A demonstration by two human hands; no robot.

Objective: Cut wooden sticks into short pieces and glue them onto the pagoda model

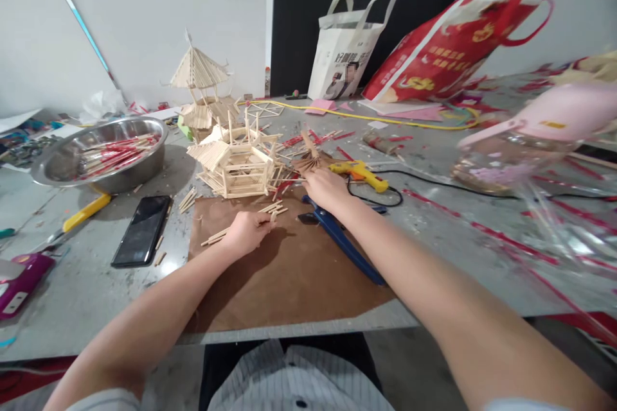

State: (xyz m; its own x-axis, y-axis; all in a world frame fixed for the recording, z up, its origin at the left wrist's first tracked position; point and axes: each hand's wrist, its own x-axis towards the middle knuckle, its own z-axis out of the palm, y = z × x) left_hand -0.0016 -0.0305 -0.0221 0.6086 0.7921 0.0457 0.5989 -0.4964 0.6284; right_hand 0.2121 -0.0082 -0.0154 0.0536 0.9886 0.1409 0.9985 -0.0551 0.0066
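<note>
My left hand (248, 232) is closed over the brown mat (289, 289), pinching a small pale piece of wooden stick (273, 216) at the fingertips. Loose wooden sticks (216, 237) lie beneath and beside it. Farther off, my right hand (326, 187) has its fingers curled at a heap of sticks beside a brown, fan-like piece (313, 159); what they grip is hidden. Left of that hand stands a six-sided stick model (243, 170) with upright posts. Blue-handled cutters (344, 244) rest under my right forearm.
A yellow glue gun (361, 173) with a black cord lies beyond my right wrist. To the left are a phone (142, 231), a yellow-handled knife (87, 212) and a metal bowl (101, 167) of red-tipped sticks. Behind stands a roofed stick tower (200, 80). A pink-lidded bottle (544, 122) is at right.
</note>
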